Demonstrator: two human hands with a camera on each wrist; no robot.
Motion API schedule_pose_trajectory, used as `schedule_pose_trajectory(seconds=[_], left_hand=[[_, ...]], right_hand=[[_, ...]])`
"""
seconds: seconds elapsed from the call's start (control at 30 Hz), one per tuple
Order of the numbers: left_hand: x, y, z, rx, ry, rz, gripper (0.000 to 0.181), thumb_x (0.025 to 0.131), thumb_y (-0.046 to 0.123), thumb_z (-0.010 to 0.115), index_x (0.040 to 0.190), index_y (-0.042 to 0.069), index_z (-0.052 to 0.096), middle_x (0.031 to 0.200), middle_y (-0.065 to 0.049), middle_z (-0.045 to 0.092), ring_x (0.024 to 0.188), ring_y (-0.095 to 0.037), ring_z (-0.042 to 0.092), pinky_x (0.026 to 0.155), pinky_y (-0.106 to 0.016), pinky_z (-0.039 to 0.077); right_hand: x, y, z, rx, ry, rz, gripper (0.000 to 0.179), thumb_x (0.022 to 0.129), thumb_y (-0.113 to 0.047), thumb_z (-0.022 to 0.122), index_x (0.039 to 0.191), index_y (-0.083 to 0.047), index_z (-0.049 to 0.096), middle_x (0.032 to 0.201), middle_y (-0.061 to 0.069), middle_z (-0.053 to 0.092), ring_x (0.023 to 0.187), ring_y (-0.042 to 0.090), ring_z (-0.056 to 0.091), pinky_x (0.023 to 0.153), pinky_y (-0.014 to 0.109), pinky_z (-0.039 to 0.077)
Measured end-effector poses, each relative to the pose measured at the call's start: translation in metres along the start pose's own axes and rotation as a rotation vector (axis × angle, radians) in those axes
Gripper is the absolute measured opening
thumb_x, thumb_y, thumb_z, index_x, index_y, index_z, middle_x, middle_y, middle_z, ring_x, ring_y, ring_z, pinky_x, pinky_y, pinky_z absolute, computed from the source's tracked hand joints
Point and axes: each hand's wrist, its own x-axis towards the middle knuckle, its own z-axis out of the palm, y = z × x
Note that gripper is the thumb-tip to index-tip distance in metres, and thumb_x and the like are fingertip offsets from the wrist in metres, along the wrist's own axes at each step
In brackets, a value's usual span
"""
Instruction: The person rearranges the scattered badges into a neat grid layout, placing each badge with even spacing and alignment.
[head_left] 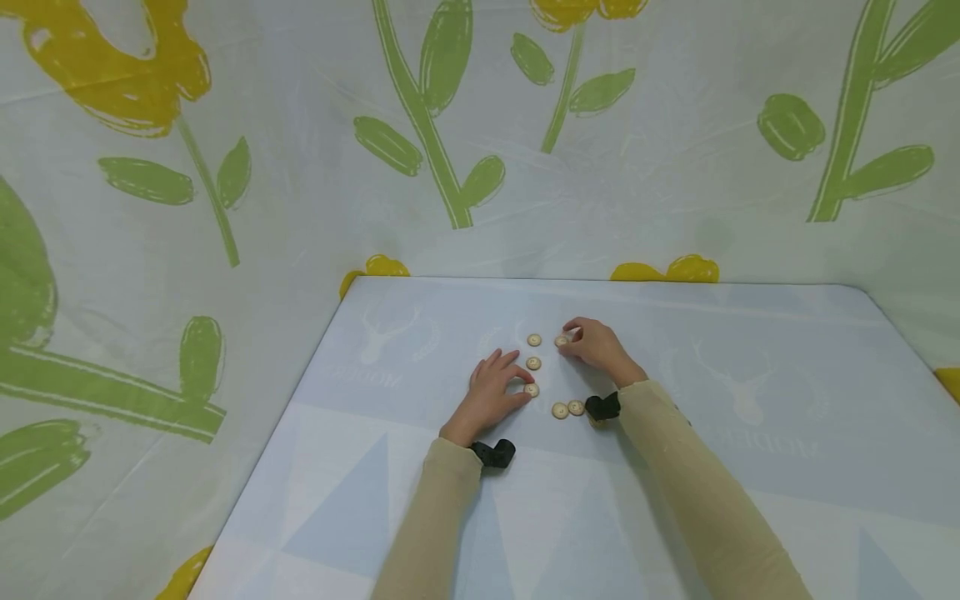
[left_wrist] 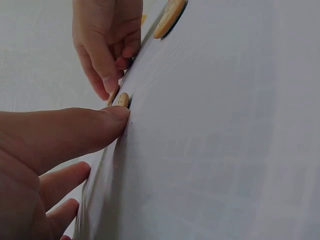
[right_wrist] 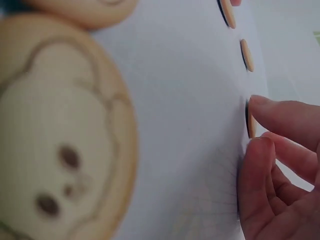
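My left hand (head_left: 491, 393) has its thumb and index finger at the edges of a round wooden disc (head_left: 532, 390) on the table, the other fingers spread. In the left wrist view the thumb covers part of that disc (left_wrist: 123, 99). Farther back and to the right, my right hand (head_left: 596, 346) pinches another disc (head_left: 561, 341) between thumb and index finger, as the right wrist view also shows (right_wrist: 252, 120). Two more discs, one at the back (head_left: 534, 340) and one nearer (head_left: 533, 363), line up with the left hand's disc.
Nearer the front, two discs (head_left: 560, 410) (head_left: 576, 407) lie side by side, with another (head_left: 597, 422) partly hidden by the black right wrist strap (head_left: 602, 407). A large near disc (right_wrist: 65, 140) shows a printed animal face. Flowered cloth (head_left: 300, 167) hangs behind the pale table (head_left: 337, 467).
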Motion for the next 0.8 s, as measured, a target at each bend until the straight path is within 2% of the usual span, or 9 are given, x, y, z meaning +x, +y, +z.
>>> schedule_pose_trajectory(seconds=[0.1, 0.23, 0.43, 0.6, 0.8], left_hand=[[0.001, 0.0, 0.001, 0.0, -0.003, -0.004, 0.016, 0.082, 0.029, 0.063, 0.097, 0.023, 0.062, 0.142, -0.001, 0.03, 0.134, -0.024, 0.009, 0.105, -0.047, 0.006], [0.001, -0.001, 0.001, 0.004, -0.006, -0.007, 0.016, 0.082, 0.029, 0.063, 0.097, 0.024, 0.062, 0.143, -0.001, 0.03, 0.134, -0.024, 0.009, 0.105, -0.047, 0.006], [-0.001, 0.0, -0.001, 0.001, 0.005, 0.006, 0.016, 0.082, 0.028, 0.063, 0.097, 0.023, 0.062, 0.142, -0.003, 0.031, 0.134, -0.026, 0.01, 0.104, -0.048, 0.006], [-0.001, 0.0, -0.001, 0.001, 0.012, 0.01, 0.015, 0.082, 0.028, 0.063, 0.097, 0.023, 0.062, 0.142, -0.003, 0.031, 0.134, -0.026, 0.01, 0.104, -0.049, 0.007], [0.0, 0.0, 0.0, 0.007, 0.008, 0.006, 0.016, 0.082, 0.029, 0.063, 0.096, 0.023, 0.062, 0.142, -0.003, 0.031, 0.134, -0.026, 0.011, 0.104, -0.049, 0.007]], right_hand=[[-0.001, 0.0, -0.003, 0.012, -0.028, 0.023, 0.047, 0.083, -0.028, 0.063, 0.124, -0.011, 0.046, 0.096, 0.011, 0.052, 0.079, 0.022, 0.051, 0.068, 0.03, 0.042], [-0.002, 0.002, -0.005, 0.025, -0.051, 0.015, 0.051, 0.084, -0.034, 0.06, 0.127, -0.014, 0.043, 0.104, 0.011, 0.051, 0.078, 0.021, 0.052, 0.071, 0.031, 0.043], [-0.01, 0.005, -0.011, 0.041, -0.072, -0.095, 0.045, 0.086, -0.038, 0.057, 0.123, -0.014, 0.048, 0.1, 0.01, 0.055, 0.075, 0.02, 0.054, 0.067, 0.031, 0.044], [-0.02, 0.007, -0.015, 0.024, -0.085, -0.187, 0.036, 0.087, -0.032, 0.056, 0.119, -0.014, 0.053, 0.095, 0.008, 0.057, 0.072, 0.02, 0.054, 0.063, 0.03, 0.044], [-0.04, 0.015, -0.015, 0.029, -0.056, -0.286, 0.031, 0.088, -0.028, 0.056, 0.116, -0.015, 0.056, 0.097, 0.004, 0.058, 0.085, 0.021, 0.052, 0.074, 0.035, 0.045]])
